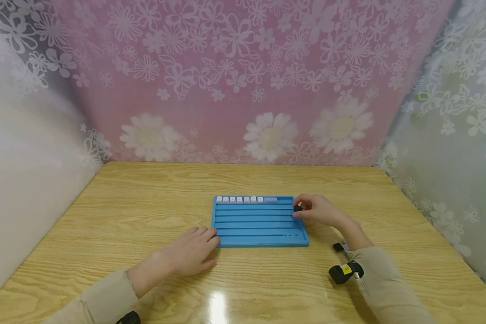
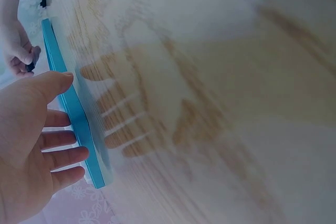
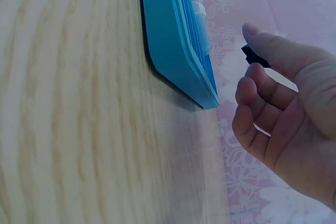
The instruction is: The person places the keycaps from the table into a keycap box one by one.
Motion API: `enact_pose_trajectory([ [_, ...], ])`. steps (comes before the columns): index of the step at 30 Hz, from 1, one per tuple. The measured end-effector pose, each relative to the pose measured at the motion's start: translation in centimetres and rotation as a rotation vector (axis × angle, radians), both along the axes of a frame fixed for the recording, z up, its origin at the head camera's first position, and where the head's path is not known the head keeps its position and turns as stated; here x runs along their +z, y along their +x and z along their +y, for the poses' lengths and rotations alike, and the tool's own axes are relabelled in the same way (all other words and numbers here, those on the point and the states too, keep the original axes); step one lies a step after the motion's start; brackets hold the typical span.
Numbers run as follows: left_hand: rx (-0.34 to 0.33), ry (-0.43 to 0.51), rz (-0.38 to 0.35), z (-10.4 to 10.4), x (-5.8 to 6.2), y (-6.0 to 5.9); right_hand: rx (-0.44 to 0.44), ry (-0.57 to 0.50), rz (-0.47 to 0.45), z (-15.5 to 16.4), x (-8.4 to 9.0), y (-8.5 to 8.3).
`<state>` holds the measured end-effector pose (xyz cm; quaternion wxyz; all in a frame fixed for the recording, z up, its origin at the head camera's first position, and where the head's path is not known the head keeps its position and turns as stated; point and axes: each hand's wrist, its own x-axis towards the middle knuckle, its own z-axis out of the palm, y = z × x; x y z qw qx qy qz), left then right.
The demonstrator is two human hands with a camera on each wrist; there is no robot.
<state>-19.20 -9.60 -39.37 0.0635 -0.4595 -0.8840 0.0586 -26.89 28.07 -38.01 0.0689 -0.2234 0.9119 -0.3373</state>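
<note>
Keycaps [image 1: 239, 200]: seven white. Right hand [image 1: 321, 210]: one black piece [image 3: 255, 57].

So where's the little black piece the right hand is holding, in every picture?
Head: the black piece is right of centre, below the middle, pinched by the right hand near the far right corner of the blue tray.
Left wrist: black piece near the left edge, above the middle.
Right wrist: black piece right of centre, in the upper half.
Shared landmark: the blue tray, seen in all three.
</note>
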Motion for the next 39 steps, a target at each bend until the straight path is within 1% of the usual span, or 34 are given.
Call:
enact_pose_trajectory([
  [8,-0.004,0.005,0.011,0.0,-0.1,0.0,0.001,-0.077,-0.041,0.0,-0.1,0.0],
  [12,-0.007,0.014,0.011,0.0,-0.1,0.1,-0.003,-0.086,-0.046,0.0,-0.2,-0.2],
  [16,-0.009,0.017,0.021,0.0,-0.1,0.1,-0.010,-0.080,-0.033,-0.1,-0.2,-0.3],
  [22,-0.006,0.015,0.017,0.0,-0.1,0.1,-0.031,-0.035,0.006,-0.6,0.1,-0.7],
  [28,-0.009,0.020,0.014,0.0,-0.1,0.1,-0.044,-0.023,0.037,-1.2,0.4,-1.5],
  [33,-0.006,0.015,0.013,0.0,-0.1,0.1,-0.055,0.037,0.086,-1.4,0.1,-2.3],
  [39,-0.001,0.017,-0.002,0.0,-0.1,0.1,-0.072,0.094,0.098,-1.5,-0.4,-3.1],
])
